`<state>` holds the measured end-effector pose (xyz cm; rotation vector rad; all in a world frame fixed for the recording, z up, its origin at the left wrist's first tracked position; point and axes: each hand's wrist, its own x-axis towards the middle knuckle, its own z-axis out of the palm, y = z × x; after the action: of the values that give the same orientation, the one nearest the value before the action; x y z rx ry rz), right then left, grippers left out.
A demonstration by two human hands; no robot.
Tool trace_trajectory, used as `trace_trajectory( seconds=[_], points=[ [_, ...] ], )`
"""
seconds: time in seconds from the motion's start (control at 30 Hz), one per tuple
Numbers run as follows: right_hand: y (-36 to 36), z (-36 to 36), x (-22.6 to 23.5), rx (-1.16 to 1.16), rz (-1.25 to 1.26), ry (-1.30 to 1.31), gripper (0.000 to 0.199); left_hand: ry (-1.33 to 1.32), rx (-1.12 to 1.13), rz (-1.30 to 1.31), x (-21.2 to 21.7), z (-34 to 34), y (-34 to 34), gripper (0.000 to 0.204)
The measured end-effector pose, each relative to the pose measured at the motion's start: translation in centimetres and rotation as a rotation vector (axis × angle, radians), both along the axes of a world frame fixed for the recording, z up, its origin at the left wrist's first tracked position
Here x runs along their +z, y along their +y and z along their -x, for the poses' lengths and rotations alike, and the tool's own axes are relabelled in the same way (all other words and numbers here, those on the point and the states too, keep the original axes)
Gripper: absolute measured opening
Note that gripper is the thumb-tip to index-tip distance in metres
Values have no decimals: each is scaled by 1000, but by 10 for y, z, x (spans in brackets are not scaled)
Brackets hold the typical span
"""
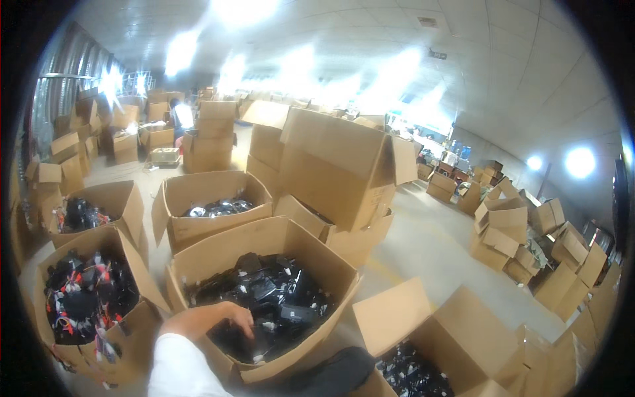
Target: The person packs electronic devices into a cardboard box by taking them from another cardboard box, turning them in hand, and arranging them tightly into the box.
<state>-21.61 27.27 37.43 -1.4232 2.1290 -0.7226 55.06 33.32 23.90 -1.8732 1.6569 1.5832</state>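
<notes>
My left hand (239,319) reaches down into a large open cardboard box (317,251) in front of me, its white-sleeved arm coming over the near left side. Its bent fingers point down among the heaped black box-shaped pieces (264,288), which look like power adapters, some with pale labels. The fingertips blur into the dark pile, so whether they grip a piece is unclear. Left of this box stands another carton (142,281) full of black pieces (79,301) with red and white leads. My right hand is out of view.
A dark-clothed leg (337,370) shows at the lower edge. To its right sits an open carton (476,324) with small black pieces. Behind stand a carton of dark shiny items (221,208) and a tall stacked box (331,159). Piled cartons (503,225) line the right beyond the grey floor (417,245).
</notes>
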Motion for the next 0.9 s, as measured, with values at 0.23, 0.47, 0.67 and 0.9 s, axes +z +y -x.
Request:
trace_trajectory(
  seconds=[0.23, 0.47, 0.67, 0.9],
  points=[
    [19, 46, -46, 35, 67, -24, 25, -46, -89, 24, 28, 34, 0, 61],
    [36, 97, -87, 117, 118, -27, 25, -98, -122, 91, 49, 23, 22, 64],
    [34, 101, -130, 244, 92, -41, 26, -119, 540, 827, 254, 46, 78, 76],
    [69, 89, -147, 356, -7, -93, 30, 1179, 699, 1201, 294, 14, 32, 68]
  ],
)
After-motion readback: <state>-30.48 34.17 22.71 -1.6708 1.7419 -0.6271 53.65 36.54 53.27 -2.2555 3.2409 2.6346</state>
